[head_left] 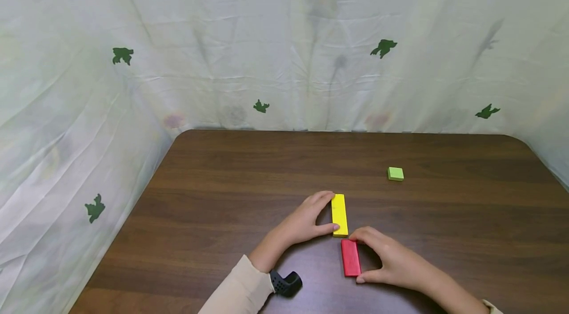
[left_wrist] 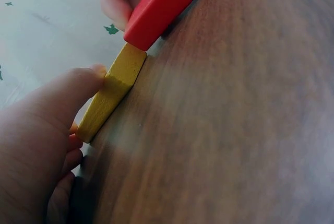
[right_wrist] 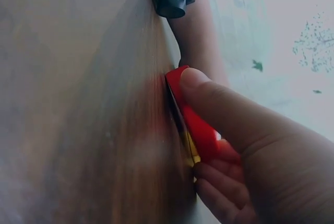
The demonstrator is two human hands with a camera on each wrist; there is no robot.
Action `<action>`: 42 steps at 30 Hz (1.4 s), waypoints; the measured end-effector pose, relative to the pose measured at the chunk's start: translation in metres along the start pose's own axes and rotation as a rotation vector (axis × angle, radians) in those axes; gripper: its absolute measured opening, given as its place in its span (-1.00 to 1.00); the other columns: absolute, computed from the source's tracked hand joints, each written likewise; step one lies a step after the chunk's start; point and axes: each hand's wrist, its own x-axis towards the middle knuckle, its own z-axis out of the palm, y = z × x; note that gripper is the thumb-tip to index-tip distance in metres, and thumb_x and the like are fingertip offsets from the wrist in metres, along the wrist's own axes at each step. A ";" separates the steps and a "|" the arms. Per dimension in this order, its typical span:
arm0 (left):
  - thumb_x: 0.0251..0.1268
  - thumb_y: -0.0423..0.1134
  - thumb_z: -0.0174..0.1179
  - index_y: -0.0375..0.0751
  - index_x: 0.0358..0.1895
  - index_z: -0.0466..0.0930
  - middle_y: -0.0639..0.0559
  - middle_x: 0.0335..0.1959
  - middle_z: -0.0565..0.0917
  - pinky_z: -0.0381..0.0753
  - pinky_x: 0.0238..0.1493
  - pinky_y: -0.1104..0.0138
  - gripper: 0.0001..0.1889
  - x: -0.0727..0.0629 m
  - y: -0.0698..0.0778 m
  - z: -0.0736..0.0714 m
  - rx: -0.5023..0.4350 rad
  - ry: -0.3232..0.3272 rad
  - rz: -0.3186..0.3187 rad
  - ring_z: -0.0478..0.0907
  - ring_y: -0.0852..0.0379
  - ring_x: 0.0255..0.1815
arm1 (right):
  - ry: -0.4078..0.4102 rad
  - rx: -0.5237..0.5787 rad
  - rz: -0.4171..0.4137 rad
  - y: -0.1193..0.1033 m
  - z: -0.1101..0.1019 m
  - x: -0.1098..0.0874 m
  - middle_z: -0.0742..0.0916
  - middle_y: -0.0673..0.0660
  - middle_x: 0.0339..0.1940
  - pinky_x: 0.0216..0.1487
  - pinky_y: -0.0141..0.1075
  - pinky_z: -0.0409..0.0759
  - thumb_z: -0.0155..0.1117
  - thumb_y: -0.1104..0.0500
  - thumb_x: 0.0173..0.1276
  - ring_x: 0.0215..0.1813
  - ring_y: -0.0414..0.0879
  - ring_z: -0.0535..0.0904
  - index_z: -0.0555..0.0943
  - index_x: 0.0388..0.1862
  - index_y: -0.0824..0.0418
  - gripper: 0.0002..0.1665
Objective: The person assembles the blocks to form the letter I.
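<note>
A yellow rectangular block [head_left: 339,214] lies flat on the brown table, its long side pointing away from me. My left hand [head_left: 304,220] pinches it between the thumb at the near end and the fingers at the far end. Just nearer to me is a red rectangular block [head_left: 351,258], its far end close by the yellow block's near end. My right hand [head_left: 393,259] holds the red block by its ends, thumb at the near one and fingertips at the far one. In the left wrist view the red block [left_wrist: 162,10] looks slightly raised off the wood.
A small light green block [head_left: 395,174] sits farther back on the table [head_left: 266,166], right of the hands. A pale curtain with green leaf shapes [head_left: 266,47] hangs behind and left of the table. The left wrist wears a black device [head_left: 286,284].
</note>
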 end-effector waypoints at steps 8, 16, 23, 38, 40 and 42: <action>0.14 0.02 0.16 -0.21 0.31 0.17 -0.02 0.27 0.24 0.16 0.22 0.26 -0.30 0.000 0.001 -0.001 -0.004 0.001 0.010 0.15 0.08 0.27 | -0.006 -0.033 0.002 -0.003 0.002 -0.001 0.42 -0.11 0.06 0.01 -0.29 0.43 0.36 -0.23 -0.05 0.03 -0.21 0.39 0.41 0.08 0.12 -0.23; 0.14 0.04 0.16 -0.20 0.32 0.17 -0.01 0.28 0.23 0.17 0.22 0.26 -0.29 0.000 0.001 -0.001 -0.003 -0.003 0.000 0.14 0.09 0.28 | 0.000 0.033 -0.039 -0.001 0.001 -0.002 0.37 -0.08 0.08 0.01 -0.33 0.42 0.40 -0.06 0.01 0.04 -0.21 0.36 0.40 0.07 0.01 -0.36; 0.14 0.04 0.16 -0.21 0.31 0.17 -0.01 0.28 0.23 0.16 0.23 0.26 -0.29 0.000 0.001 -0.001 -0.001 0.003 0.006 0.14 0.09 0.28 | 0.000 0.026 -0.050 0.000 0.000 -0.003 0.36 -0.09 0.06 -0.03 -0.32 0.44 0.39 0.06 0.02 0.02 -0.22 0.36 0.42 0.07 -0.02 -0.41; 0.14 0.04 0.16 -0.18 0.32 0.16 0.01 0.29 0.22 0.18 0.22 0.25 -0.29 -0.001 0.001 -0.001 0.005 -0.007 -0.007 0.14 0.09 0.28 | 0.043 -0.022 -0.065 -0.003 0.003 -0.001 0.37 -0.11 -0.02 -0.16 -0.40 0.45 0.34 -0.01 0.10 -0.09 -0.26 0.36 0.46 0.14 0.04 -0.41; 0.15 0.03 0.16 -0.19 0.32 0.16 0.01 0.28 0.22 0.17 0.22 0.25 -0.29 -0.001 0.001 -0.001 0.001 -0.006 -0.006 0.14 0.09 0.28 | 0.044 -0.024 -0.063 -0.003 0.004 0.000 0.38 -0.11 -0.02 -0.16 -0.40 0.44 0.34 -0.01 0.10 -0.09 -0.26 0.37 0.46 0.14 0.05 -0.41; 0.15 0.03 0.16 -0.19 0.32 0.16 0.00 0.28 0.23 0.17 0.22 0.25 -0.30 -0.001 0.001 -0.001 0.000 -0.003 -0.002 0.14 0.09 0.28 | 0.045 -0.026 -0.062 -0.003 0.004 0.000 0.38 -0.11 -0.03 -0.17 -0.41 0.44 0.34 -0.01 0.10 -0.09 -0.26 0.36 0.46 0.15 0.05 -0.40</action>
